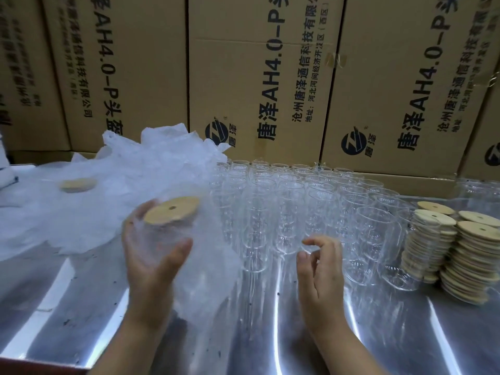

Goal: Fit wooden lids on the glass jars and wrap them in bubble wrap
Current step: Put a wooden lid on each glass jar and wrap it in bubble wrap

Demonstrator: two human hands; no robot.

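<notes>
My left hand [151, 255] grips a clear glass jar [159, 236] from below and the side; a round wooden lid [171, 209] with a small centre hole sits on its mouth. A sheet of bubble wrap [211, 266] lies partly around the jar and trails down to the table. My right hand [320, 269] hovers to the right of it, fingers loosely curled, holding nothing. Several empty glass jars [297, 207] stand in rows behind. Stacks of wooden lids [465, 255] rise at the right.
A pile of bubble wrap [130, 171] covers the left of the shiny metal table [297, 334], with another lidded jar [78, 184] lying in it. Printed cardboard boxes [257, 77] form a wall along the back.
</notes>
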